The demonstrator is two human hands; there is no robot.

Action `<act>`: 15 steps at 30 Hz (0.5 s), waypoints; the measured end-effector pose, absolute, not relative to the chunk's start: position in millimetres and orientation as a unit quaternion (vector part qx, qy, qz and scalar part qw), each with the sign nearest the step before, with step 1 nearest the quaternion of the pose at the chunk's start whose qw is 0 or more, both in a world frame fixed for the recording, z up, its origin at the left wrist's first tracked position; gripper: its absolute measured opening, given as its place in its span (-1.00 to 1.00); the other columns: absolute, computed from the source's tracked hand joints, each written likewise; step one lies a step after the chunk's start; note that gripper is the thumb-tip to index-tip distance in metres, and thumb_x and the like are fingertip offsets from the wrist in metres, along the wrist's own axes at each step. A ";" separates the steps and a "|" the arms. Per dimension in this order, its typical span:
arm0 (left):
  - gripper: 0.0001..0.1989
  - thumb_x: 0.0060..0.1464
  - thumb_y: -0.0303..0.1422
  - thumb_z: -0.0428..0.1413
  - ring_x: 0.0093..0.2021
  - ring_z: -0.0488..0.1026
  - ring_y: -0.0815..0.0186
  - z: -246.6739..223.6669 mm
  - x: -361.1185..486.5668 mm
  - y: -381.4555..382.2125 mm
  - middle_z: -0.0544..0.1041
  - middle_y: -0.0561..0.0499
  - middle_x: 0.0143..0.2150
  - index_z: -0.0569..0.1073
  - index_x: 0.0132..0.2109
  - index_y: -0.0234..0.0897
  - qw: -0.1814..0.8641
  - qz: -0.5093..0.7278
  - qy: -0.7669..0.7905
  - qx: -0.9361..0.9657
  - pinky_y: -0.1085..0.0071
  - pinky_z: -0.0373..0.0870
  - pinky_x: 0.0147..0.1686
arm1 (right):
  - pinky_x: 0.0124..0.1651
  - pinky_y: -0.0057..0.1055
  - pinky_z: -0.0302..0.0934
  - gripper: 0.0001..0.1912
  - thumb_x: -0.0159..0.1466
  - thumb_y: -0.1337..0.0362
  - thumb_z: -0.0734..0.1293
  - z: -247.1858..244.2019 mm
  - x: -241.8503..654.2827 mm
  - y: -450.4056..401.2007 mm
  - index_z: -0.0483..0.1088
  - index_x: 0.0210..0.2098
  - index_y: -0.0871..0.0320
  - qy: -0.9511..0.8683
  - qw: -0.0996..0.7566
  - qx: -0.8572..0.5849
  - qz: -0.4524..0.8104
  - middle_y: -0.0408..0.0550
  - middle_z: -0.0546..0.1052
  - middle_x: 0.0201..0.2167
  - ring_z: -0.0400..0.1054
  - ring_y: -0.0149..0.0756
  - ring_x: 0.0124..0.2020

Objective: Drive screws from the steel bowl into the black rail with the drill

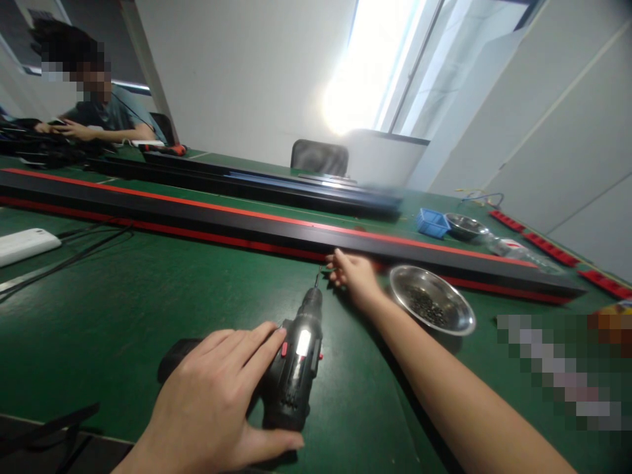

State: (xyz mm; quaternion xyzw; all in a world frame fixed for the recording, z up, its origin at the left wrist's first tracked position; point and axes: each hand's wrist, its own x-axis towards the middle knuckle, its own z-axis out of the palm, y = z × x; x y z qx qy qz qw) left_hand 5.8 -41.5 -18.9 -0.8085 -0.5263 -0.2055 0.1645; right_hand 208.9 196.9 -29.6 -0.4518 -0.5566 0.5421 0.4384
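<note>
My left hand [212,388] is closed around the grip of a black cordless drill [299,355], which lies on its side with its bit pointing away from me. At the tip of that bit [318,278], my right hand [356,280] has its fingers curled together; whatever they pinch is too small to make out. Just beyond both hands lies a long black bar [237,226] with red edges, running across the table. Beside my right wrist stands a steel bowl [464,319] holding many small dark screws [427,306].
Behind the bar are more dark bars [276,187], a blue basket [432,224] and a second steel bowl [465,226]. A white box [29,245] with black cables lies left on the green table [113,316]. Another person [103,112] sits at the far left.
</note>
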 end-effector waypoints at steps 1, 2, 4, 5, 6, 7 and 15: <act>-0.02 -0.12 0.30 0.20 0.03 0.53 -0.04 -18.9 5.7 -41.7 0.54 -0.18 0.19 0.39 0.26 -0.33 0.163 -0.205 -0.527 -0.809 0.05 0.32 0.04 | -0.60 -0.58 0.18 -0.69 0.36 0.13 0.37 -30.2 209.2 197.3 0.59 -0.26 0.28 -0.556 0.441 -0.448 0.544 0.06 0.59 -0.39 0.37 -0.48 -0.57; -0.02 -0.12 0.30 0.21 0.03 0.53 -0.04 -18.9 5.6 -42.0 0.54 -0.18 0.19 0.38 0.26 -0.33 0.162 -0.205 -0.527 -0.809 0.05 0.32 0.04 | -0.60 -0.58 0.18 -0.72 0.35 0.16 0.37 -30.7 209.6 197.6 0.59 -0.26 0.27 -0.556 0.442 -0.443 0.547 0.05 0.60 -0.38 0.37 -0.48 -0.56; -0.02 -0.11 0.29 0.21 0.04 0.52 -0.04 -18.7 5.6 -42.3 0.53 -0.18 0.20 0.38 0.27 -0.33 0.159 -0.205 -0.528 -0.809 0.05 0.32 0.05 | -0.59 -0.59 0.19 -0.79 0.33 0.23 0.38 -31.5 210.6 198.0 0.60 -0.23 0.26 -0.557 0.441 -0.436 0.553 0.05 0.61 -0.36 0.39 -0.48 -0.55; -0.02 -0.11 0.29 0.21 0.04 0.52 -0.04 -18.5 5.7 -42.5 0.53 -0.18 0.20 0.38 0.27 -0.33 0.158 -0.206 -0.528 -0.809 0.05 0.32 0.05 | -0.59 -0.60 0.19 -0.81 0.31 0.27 0.38 -31.6 211.1 198.0 0.60 -0.21 0.26 -0.557 0.440 -0.434 0.555 0.05 0.61 -0.35 0.40 -0.48 -0.54; -0.03 -0.10 0.30 0.20 0.04 0.52 -0.04 -18.3 5.8 -42.6 0.53 -0.19 0.20 0.38 0.27 -0.33 0.158 -0.207 -0.528 -0.809 0.05 0.32 0.05 | -0.58 -0.60 0.19 -0.83 0.29 0.31 0.39 -31.4 211.4 197.8 0.60 -0.19 0.26 -0.558 0.438 -0.436 0.554 0.05 0.62 -0.33 0.41 -0.48 -0.53; -0.03 -0.09 0.31 0.19 0.03 0.52 -0.04 -18.0 5.9 -42.7 0.53 -0.19 0.20 0.39 0.26 -0.33 0.159 -0.208 -0.527 -0.809 0.05 0.31 0.05 | -0.58 -0.61 0.19 -0.82 0.28 0.35 0.39 -31.0 211.6 197.4 0.60 -0.17 0.26 -0.560 0.436 -0.438 0.552 0.06 0.63 -0.31 0.42 -0.48 -0.53; -0.04 -0.09 0.31 0.19 0.02 0.53 -0.04 -16.4 6.5 -42.3 0.54 -0.20 0.18 0.39 0.24 -0.35 0.165 -0.211 -0.521 -0.811 0.05 0.31 0.03 | -0.55 -0.60 0.24 -0.79 0.24 0.40 0.39 -27.4 211.4 195.5 0.61 -0.15 0.28 -0.583 0.422 -0.457 0.523 0.08 0.65 -0.30 0.45 -0.45 -0.50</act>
